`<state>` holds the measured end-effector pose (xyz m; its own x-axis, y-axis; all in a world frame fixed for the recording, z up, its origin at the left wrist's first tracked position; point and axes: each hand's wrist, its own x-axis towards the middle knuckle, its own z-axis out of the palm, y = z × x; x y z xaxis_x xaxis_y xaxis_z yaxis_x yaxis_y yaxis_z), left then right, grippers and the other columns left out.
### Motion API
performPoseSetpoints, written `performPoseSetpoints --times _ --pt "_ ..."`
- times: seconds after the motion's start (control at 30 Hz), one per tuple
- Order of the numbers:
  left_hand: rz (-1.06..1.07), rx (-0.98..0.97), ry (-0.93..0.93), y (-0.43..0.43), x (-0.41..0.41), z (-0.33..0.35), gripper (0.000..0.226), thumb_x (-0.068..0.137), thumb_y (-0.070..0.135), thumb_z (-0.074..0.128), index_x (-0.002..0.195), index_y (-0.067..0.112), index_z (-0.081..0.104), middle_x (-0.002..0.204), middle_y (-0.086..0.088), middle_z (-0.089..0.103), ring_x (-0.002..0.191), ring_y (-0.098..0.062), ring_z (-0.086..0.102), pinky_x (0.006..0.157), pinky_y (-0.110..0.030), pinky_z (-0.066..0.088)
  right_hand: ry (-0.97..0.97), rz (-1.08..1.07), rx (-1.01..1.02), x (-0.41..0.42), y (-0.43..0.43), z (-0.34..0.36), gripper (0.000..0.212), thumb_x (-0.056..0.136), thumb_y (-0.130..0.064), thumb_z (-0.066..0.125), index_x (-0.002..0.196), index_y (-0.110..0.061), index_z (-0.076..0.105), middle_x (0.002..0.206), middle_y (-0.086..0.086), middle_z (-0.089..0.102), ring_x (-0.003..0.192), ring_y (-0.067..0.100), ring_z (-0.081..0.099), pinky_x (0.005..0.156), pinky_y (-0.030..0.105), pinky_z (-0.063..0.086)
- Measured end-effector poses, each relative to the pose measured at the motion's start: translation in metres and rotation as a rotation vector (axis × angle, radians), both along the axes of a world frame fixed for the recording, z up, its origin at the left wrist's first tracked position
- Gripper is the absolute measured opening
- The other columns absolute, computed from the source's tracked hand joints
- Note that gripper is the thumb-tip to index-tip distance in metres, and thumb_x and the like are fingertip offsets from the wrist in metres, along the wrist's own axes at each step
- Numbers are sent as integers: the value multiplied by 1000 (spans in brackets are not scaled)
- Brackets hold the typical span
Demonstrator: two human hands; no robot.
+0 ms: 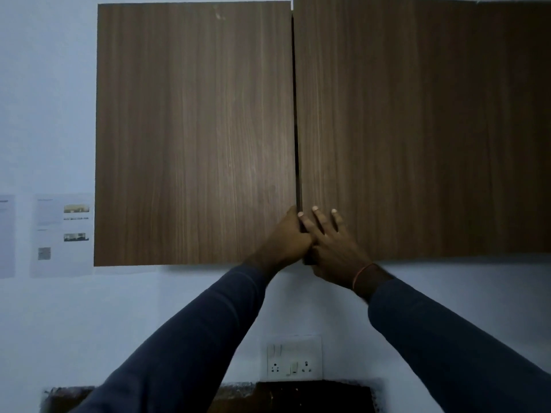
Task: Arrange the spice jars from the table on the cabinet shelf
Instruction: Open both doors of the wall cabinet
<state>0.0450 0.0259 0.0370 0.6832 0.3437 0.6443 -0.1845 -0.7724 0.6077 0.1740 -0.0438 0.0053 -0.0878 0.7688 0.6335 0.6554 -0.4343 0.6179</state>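
Head view: both arms are raised to a wall cabinet with two wood-grain doors. Left door (193,132) sits flat. Right door (417,126) stands slightly proud of it, with a thin dark gap running down the seam between them.

Left hand (286,236) is at the seam near the bottom, fingers curled around the inner edge of the left door, fingertips hidden behind it, so it's gripping that edge. Right hand (331,245) is just beside it, touching it; thumb side is tucked in at the seam and three fingers (317,219) lie spread flat on the face of the right door. Can't tell whether the right hand actually grips the door edge or only presses on it. Orange band (360,274) on the right wrist. Both sleeves (185,338) are dark blue.

No spice jars are in view; shelf is hidden behind the doors.

Below the cabinet: pale wall, a white switch/socket plate (293,357) between the forearms, and under it a dark counter edge (313,394) at the bottom of frame. Left of the cabinet, printed sheets (61,234) are stuck on the wall, text too blurred to read.
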Motion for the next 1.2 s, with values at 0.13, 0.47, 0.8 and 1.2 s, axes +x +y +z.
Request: performPoseSetpoints --times 0.13,0.47,0.8,1.2 --pt "-68 -163 -78 -22 9 5 45 93 22 53 134 15 39 127 -8 54 112 -24 55 97 -48 48 -4 89 21 -8 -30 -4 69 81 -47 66 143 -27 45 156 17 31 141 44 30 110 64 29" --pt "-84 -56 -670 -83 14 -17 19 92 28 42 79 16 49 63 3 53 53 -9 52 49 -33 49 611 578 682 -63 -110 41 59 91 -50 47 141 -21 41 146 0 41 131 13 41 108 47 41" --pt "-583 -253 -783 -205 25 -20 21 90 14 44 108 22 51 95 8 66 88 -11 65 73 -24 55 651 323 808 -98 -210 90 74 81 -26 69 145 -18 34 112 4 63 86 11 65 74 27 58" --pt "-682 332 -560 -395 111 -36 73 98 30 43 150 13 -5 161 -5 -2 148 -13 -5 122 -34 5 734 228 1219 -30 -412 76 18 92 -17 63 109 -23 63 93 -14 65 85 1 66 75 18 53"
